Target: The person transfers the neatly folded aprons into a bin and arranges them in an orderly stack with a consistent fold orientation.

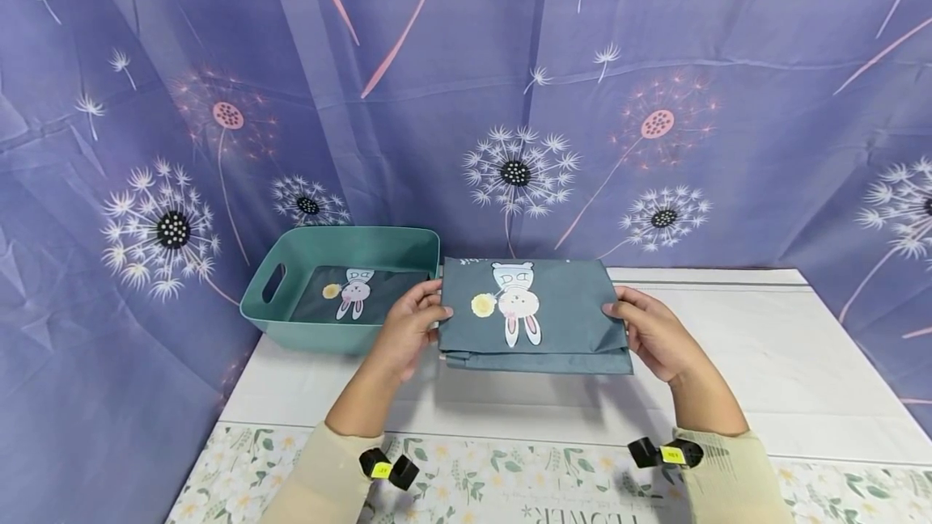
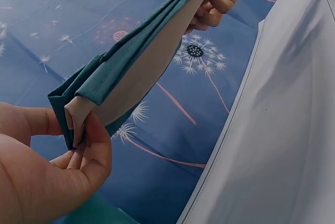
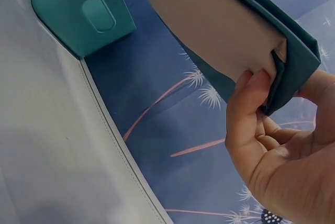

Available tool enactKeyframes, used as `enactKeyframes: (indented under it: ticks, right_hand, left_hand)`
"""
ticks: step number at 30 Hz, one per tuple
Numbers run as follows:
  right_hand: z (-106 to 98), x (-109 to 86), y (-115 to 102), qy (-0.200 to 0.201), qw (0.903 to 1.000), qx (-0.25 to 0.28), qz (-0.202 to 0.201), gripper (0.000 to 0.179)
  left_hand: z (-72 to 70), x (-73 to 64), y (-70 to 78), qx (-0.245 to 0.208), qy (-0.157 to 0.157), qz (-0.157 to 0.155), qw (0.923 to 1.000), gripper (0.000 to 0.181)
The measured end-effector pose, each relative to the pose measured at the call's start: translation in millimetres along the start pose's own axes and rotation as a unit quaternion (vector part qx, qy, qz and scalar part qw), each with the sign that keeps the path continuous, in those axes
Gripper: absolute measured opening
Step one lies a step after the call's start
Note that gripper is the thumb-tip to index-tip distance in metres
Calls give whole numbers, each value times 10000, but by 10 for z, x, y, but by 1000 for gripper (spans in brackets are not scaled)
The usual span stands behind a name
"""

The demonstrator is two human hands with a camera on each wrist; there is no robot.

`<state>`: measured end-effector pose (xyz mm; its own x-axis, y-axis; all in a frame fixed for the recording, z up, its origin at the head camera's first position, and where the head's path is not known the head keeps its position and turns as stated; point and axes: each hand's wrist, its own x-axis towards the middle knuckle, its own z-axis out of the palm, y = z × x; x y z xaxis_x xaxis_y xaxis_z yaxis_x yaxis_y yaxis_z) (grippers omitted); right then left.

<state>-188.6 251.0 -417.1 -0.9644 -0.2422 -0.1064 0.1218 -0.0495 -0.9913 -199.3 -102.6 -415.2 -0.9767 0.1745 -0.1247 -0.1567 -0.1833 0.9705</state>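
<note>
Both hands hold up a folded dark teal cloth (image 1: 564, 306) by its two side edges, over the table. Its upper face carries a white rabbit print with a yellow flower, upside down from here. In the left wrist view, the left hand (image 1: 413, 326) pinches one end between thumb and fingers, where several layers and a beige underside (image 2: 152, 62) show. The right hand (image 1: 655, 334) grips the opposite end the same way, thumb on top and fingers beneath. A green plastic bin (image 1: 313, 338) stands beside the left hand. Inside it lies a similar folded cloth (image 1: 396, 285) with a matching rabbit print.
The table has a white cover (image 1: 728, 354) with a floral strip (image 1: 473, 475) along the near edge. Behind it hangs a purple curtain (image 1: 437, 144) with dandelion prints, close to the bin's back. Each sleeve bears a black strap device (image 1: 389, 469) at the wrist.
</note>
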Motion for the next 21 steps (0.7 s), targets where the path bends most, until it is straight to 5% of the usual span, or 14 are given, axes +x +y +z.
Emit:
enactKeyframes:
  ticks: [21]
  right_hand:
    - [114,8,-67,-58,9996,262,6,11]
  left_hand:
    - [-97,-6,89,141,188,-131,9996,57]
